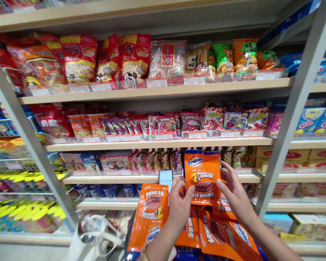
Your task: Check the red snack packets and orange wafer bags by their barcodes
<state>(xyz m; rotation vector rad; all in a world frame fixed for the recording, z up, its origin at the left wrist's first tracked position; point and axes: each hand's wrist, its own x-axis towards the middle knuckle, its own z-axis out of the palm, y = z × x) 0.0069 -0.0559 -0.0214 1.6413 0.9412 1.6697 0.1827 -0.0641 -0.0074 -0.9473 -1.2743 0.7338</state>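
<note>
Both hands grasp one upright wafer bag (203, 177): left hand (179, 204) on its left edge, right hand (235, 194) on right. Keep it level, label facing out, clear of the loose bags (206, 232) below the shelf (157, 143).

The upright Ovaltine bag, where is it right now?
In the head view, lower centre, the Ovaltine bag is held up between the left hand and right hand, in front of the shelf, above more orange bags.
</note>
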